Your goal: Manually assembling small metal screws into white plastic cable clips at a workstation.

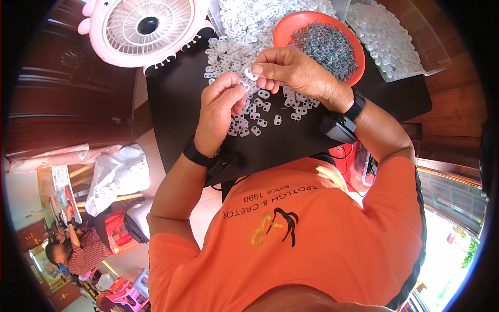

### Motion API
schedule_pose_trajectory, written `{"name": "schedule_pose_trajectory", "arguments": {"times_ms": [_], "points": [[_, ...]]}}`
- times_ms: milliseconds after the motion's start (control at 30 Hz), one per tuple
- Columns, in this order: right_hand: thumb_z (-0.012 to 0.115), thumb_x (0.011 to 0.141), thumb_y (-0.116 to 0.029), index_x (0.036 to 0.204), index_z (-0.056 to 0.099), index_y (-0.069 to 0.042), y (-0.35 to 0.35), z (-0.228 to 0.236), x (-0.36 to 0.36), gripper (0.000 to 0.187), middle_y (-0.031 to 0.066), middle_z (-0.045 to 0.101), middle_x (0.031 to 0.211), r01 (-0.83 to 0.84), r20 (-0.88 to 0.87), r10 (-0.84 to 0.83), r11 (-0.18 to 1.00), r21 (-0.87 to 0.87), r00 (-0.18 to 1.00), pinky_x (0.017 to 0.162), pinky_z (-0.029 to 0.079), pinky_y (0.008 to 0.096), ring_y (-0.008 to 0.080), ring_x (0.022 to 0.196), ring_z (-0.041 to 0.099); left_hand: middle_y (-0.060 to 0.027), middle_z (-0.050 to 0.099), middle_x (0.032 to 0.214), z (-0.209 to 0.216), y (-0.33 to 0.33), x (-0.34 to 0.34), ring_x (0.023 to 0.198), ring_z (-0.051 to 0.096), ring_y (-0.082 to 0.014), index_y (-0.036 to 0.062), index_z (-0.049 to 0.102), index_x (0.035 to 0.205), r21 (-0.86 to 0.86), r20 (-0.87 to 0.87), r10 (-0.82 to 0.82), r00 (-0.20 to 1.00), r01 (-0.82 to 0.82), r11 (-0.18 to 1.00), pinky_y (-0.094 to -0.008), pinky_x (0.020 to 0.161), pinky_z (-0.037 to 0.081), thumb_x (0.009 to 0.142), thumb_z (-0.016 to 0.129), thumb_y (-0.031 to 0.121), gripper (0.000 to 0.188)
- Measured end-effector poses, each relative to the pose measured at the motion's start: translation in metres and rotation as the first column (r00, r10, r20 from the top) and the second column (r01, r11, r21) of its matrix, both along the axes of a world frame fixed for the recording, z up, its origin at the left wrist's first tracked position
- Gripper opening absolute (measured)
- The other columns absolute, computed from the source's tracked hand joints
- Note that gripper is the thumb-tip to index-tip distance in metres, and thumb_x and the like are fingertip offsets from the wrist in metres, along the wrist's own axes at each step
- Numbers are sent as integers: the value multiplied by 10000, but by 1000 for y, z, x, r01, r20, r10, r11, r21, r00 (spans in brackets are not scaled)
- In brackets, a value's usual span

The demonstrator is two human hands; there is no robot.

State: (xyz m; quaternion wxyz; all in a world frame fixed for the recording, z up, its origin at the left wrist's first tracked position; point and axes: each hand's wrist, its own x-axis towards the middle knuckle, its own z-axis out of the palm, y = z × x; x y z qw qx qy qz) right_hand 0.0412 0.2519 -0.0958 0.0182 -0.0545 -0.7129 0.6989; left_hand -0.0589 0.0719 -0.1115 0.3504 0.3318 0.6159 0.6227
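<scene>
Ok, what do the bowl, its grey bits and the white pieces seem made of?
Bowl: probably plastic, smooth and evenly coloured. Grey bits: likely metal, thin with bright glints. White pieces: probably moulded plastic, fairly smooth, near identical with neat holes.

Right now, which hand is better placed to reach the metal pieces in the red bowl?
Likely the right hand: it is nearer the red bowl and its metal pieces, while the left hand is farther left. The right does pinch a white piece, though.
</scene>
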Motion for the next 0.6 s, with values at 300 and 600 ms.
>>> {"name": "schedule_pose_trajectory", "arguments": {"times_ms": [300, 600], "points": [[616, 915, -242, 863, 630, -10, -1, -4, -1, 238, -4, 596, 723, -20, -17, 20, 1000, 1, 1000, 582, 457, 206, 57, 642, 534, 20, 490, 624, 1, 0, 2, 543, 414, -50, 36, 539, 793, 2, -60, 16, 998, -16, 1000, -207, 505, 321, 880, 535, 158, 151], [641, 889, -230, 874, 640, -27, -7, -4, 2, 203, -7, 597, 685, 1, -95, 26, 962, 274, 995, 577, 452, 239, 71, 615, 533, 20, 490, 613, 2, 0, 4, 541, 408, -38, 21, 537, 774, -52, -92, 3, 996, -7, 999, -205, 498, 319, 881, 532, 143, 163]]}}
